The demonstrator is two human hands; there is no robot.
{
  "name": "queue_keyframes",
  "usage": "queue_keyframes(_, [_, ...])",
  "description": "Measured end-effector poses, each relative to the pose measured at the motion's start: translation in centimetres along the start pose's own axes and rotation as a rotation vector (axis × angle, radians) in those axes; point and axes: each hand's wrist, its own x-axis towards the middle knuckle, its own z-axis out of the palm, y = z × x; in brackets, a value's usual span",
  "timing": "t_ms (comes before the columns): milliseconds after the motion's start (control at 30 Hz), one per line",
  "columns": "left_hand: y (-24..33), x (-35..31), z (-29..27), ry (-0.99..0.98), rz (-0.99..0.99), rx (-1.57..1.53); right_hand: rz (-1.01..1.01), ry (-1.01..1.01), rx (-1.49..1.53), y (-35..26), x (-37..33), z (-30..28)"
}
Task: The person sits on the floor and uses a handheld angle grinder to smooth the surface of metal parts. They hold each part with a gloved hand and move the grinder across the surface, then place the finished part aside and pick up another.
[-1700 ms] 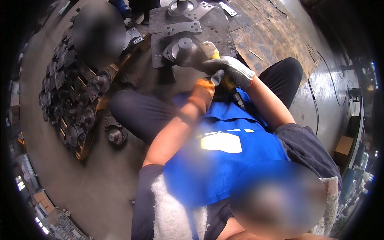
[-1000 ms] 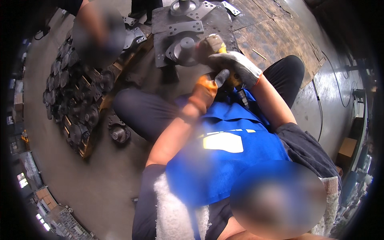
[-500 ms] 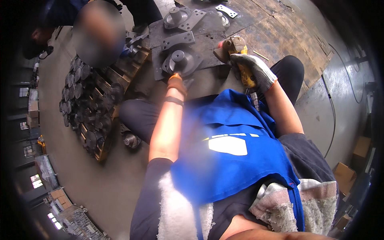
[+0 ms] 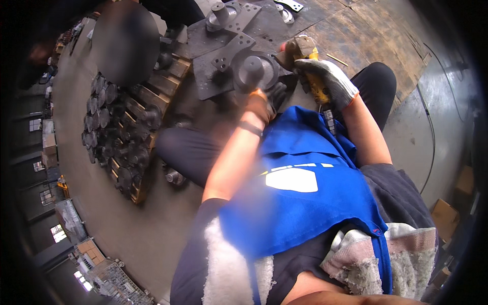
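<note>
A dark round metal flange [image 4: 272,67] with a raised central shaft stub [image 4: 252,65] lies on the dark work plate in front of me. My left hand [image 4: 262,105], in a dark glove, grips the flange's near edge; some fingers are hidden and blurred. A flat steel bracket [image 4: 234,49] with drilled holes lies against the flange's far left side. To the right, my right hand [image 4: 330,81], in a whitish glove, is wrapped round a yellow hand grinder [image 4: 319,90]. The grinder's head [image 4: 299,50] is just right of the flange, seemingly apart from it.
Another flanged hub [image 4: 219,14] with a holed plate sits farther back. Left of me, a wooden pallet [image 4: 173,71] carries many dark round parts [image 4: 99,104]; a person [image 4: 178,10] is beyond it. One loose part [image 4: 174,177] is by my left knee. A hose [image 4: 431,132] runs along the right floor.
My left hand and the flange have moved right, closer to the grinder. The flange has turned, and its bracket now lies toward the far left. My right hand still holds the grinder.
</note>
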Motion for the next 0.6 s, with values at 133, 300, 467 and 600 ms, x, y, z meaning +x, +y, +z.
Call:
queue_keyframes(133, [2.1,-2.9,-1.7,0.016,0.386,0.728,0.013,-0.004,0.015,0.9,1.1,-1.6])
queue_keyframes(300, [5.0,0.2,-4.1,0.311,0.266,1.186,-0.046,0.036,0.038,1.5,1.3,-1.9])
queue_keyframes(467, [0.9,4.1,-6.4,0.299,0.649,1.698,-0.106,-0.057,-0.019,1.4,0.6,-1.9])
queue_keyframes(600, [-0.1,6.8,-6.6,0.401,1.909,2.603,0.036,-0.08,0.133,0.8,0.4,-1.9])
